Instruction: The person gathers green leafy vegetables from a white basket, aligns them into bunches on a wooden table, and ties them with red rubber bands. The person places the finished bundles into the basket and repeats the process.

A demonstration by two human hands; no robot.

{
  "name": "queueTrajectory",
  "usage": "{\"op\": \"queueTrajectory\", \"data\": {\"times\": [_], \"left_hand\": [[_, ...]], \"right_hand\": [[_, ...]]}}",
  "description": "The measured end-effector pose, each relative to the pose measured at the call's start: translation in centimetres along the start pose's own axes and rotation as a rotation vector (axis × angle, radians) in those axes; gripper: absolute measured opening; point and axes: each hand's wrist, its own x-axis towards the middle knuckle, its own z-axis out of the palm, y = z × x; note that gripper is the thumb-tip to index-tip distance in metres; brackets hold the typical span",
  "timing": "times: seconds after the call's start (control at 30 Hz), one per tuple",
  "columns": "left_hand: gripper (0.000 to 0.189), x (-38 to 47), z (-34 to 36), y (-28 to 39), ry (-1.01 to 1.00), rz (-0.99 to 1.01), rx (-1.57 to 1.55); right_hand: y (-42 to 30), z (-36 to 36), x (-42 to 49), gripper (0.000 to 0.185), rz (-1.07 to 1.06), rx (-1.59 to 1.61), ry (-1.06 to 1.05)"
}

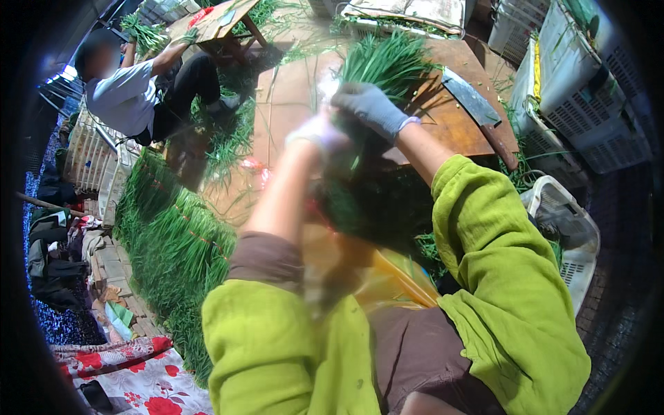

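Note:
A bunch of long green leafy stalks, like Chinese chives, lies over the far part of a low wooden board table. My right hand, in a grey-blue knit glove, is closed around the pale stalk end of the bunch. My left hand, in a light glove, is blurred by motion just left of it; its fingers cannot be made out. Dark green leaves hang below both hands. A cleaver with a wooden handle rests on the table's right side.
Tied green bundles are piled at my left. A person sits at the upper left by another wooden table, holding a green bunch. White plastic crates stand at the right, with a white basket nearer me. Yellow plastic sheeting covers my lap.

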Motion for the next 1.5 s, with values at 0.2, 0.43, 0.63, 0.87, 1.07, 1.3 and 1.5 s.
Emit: {"op": "queueTrajectory", "data": {"times": [0.2,0.43,0.63,0.87,1.07,1.3,1.5], "left_hand": [[0.09,2.6,3.3,-0.7,0.138,0.289,-0.016],[0.058,6.3,3.8,-4.8,-0.117,0.413,0.663],[0.095,1.8,3.2,-0.2,0.0,-0.136,-0.159],[0.114,-4.2,4.2,1.6,0.302,0.088,0.316],[0.132,-4.1,-1.1,3.1,-0.014,-0.017,0.587],[0.136,-3.1,4.6,1.8,0.295,-0.02,0.514],[0.117,-0.7,4.5,-1.7,0.304,-0.018,0.361]], "right_hand": [[0.0,-0.3,-0.1,0.019,0.033,-0.043,0.063],[-0.5,2.3,-2.6,0.016,-0.096,0.045,0.019],[2.9,-0.6,-5.7,0.012,0.019,0.352,0.077],[1.7,0.2,-3.5,0.01,-0.038,0.19,0.082],[0.9,0.0,-2.1,0.011,0.052,0.413,0.127],[2.3,-0.6,-1.5,0.013,0.064,0.449,0.193],[1.1,-0.1,-4.7,0.011,0.008,0.159,0.003]]}}
